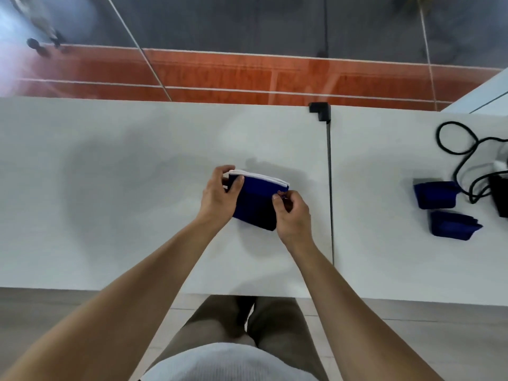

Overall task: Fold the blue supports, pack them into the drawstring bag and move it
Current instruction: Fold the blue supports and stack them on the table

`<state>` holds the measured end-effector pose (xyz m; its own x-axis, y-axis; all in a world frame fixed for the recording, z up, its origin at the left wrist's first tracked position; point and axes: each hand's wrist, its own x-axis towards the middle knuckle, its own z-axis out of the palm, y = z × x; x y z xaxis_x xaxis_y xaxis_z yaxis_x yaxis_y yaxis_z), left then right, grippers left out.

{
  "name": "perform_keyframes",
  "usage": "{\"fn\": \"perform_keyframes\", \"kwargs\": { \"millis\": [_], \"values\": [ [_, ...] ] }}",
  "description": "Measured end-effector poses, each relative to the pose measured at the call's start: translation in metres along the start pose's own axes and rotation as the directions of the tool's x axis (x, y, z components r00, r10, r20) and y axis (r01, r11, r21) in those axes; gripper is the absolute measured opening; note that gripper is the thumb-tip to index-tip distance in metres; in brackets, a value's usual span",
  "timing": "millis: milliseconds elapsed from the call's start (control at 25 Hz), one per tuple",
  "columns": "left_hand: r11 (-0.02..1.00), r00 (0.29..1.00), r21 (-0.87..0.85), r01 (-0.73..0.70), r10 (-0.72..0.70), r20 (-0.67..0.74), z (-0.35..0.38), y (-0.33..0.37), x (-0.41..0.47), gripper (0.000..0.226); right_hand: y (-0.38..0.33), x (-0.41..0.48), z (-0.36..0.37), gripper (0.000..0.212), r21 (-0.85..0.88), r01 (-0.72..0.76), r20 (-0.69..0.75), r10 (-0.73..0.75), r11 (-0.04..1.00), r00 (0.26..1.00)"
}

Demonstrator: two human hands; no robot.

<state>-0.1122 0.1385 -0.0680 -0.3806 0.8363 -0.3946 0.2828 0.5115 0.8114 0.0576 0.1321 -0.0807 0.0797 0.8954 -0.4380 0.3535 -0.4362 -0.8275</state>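
Observation:
A dark blue drawstring bag (255, 204) with a white band along its top edge sits on the white table (123, 174), near the middle. My left hand (220, 196) grips the bag's left end, thumb over the front. My right hand (291, 213) pinches its right top corner, fingers curled. Two folded blue supports lie apart at the right: one (435, 195) farther back, the other (453, 225) nearer to me. What is inside the bag is hidden.
A black cable (461, 149) loops at the far right next to a black device (500, 196). A black clamp (320, 111) sits at the table's far edge, where a seam (330, 188) splits two tabletops. Beyond lies orange and grey floor.

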Motion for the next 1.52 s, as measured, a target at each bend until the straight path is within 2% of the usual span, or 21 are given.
{"fn": "perform_keyframes", "kwargs": {
  "millis": [200, 400, 520, 600, 720, 880, 1080, 1320, 1520],
  "values": [
    [0.997, 0.998, 0.068, 0.049, -0.051, 0.031, 0.003, -0.019, 0.020, 0.023, 0.019, 0.010, 0.022, 0.032, -0.208, -0.046, -0.079, 0.030, 0.977, 0.996],
    [0.979, 0.992, 0.164, 0.123, -0.126, 0.008, 0.003, -0.025, 0.033, 0.026, 0.020, 0.017, 0.028, 0.034, -0.255, -0.104, -0.150, 0.067, 0.961, 0.986],
    [0.962, 0.983, 0.203, 0.182, -0.171, -0.069, 0.007, -0.024, 0.033, 0.038, 0.011, 0.018, 0.031, 0.041, -0.288, -0.231, -0.236, 0.164, 0.929, 0.958],
    [0.942, 0.969, 0.226, 0.248, -0.236, -0.077, 0.010, -0.022, 0.028, 0.044, 0.008, 0.015, 0.033, 0.043, -0.324, -0.253, -0.210, 0.192, 0.912, 0.959],
    [0.948, 0.975, 0.236, 0.213, -0.220, 0.005, 0.007, -0.022, 0.019, 0.039, 0.012, 0.004, 0.034, 0.041, -0.193, -0.239, -0.097, 0.224, 0.952, 0.970],
    [0.950, 0.956, 0.205, 0.234, -0.263, 0.127, -0.001, -0.027, 0.002, 0.040, 0.015, -0.001, 0.024, 0.037, -0.010, -0.323, -0.061, 0.322, 0.946, 0.945],
    [0.942, 0.930, 0.109, 0.318, -0.332, 0.154, 0.000, -0.029, -0.012, 0.033, 0.014, -0.016, 0.009, 0.033, 0.114, -0.360, 0.053, 0.356, 0.926, 0.933],
    [0.959, 0.946, 0.051, 0.279, -0.283, 0.160, 0.023, -0.022, -0.034, 0.025, 0.022, -0.030, -0.017, 0.032, 0.103, -0.281, -0.012, 0.284, 0.954, 0.959],
    [0.983, 0.946, 0.045, 0.179, -0.184, 0.267, 0.067, 0.002, -0.048, 0.030, 0.032, -0.031, -0.066, 0.029, 0.097, -0.246, -0.117, 0.256, 0.964, 0.959]
  ]
}}
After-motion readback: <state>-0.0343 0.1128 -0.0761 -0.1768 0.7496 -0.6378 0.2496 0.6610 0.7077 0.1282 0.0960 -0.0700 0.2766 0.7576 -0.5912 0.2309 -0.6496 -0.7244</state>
